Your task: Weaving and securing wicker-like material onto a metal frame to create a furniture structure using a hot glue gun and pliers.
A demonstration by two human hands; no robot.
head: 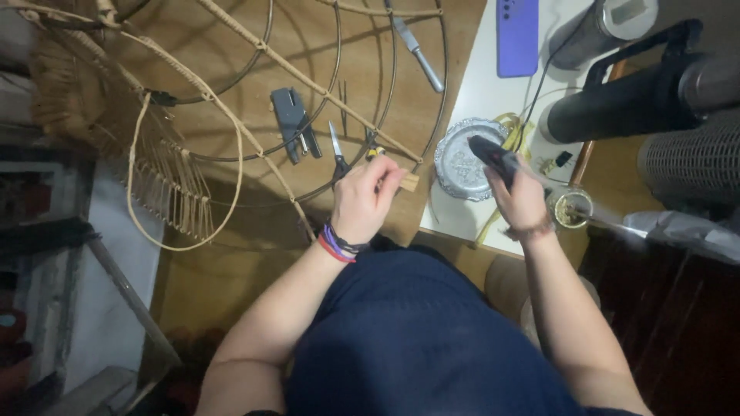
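Rattan strip (406, 182): its flat pale end shows just past the left hand's fingers, lying on the wooden tabletop (231, 270) at the rim of the wire frame (339, 92).
Left hand (362, 202): closed, fingertips pinching the strip against the frame's lower edge; bands sit on the wrist.
Right hand (523, 202): closed around a black glue gun (493, 158), nozzle aimed away from the body, above the white side table (478, 92) near the silver embossed dish (456, 166).
Frame: concentric metal rings with cane spokes; a woven section hangs at the far left.
Doing it well: the pinch looks best kept tight at the crossing so the strip stays flat, with the gun brought in from the right, clear of the fingertips.
Risk: its tip would come close to the thumb.
Nearby: small pliers (338, 154), grey stapler (294, 122), a knife (418, 52), purple phone (517, 35).
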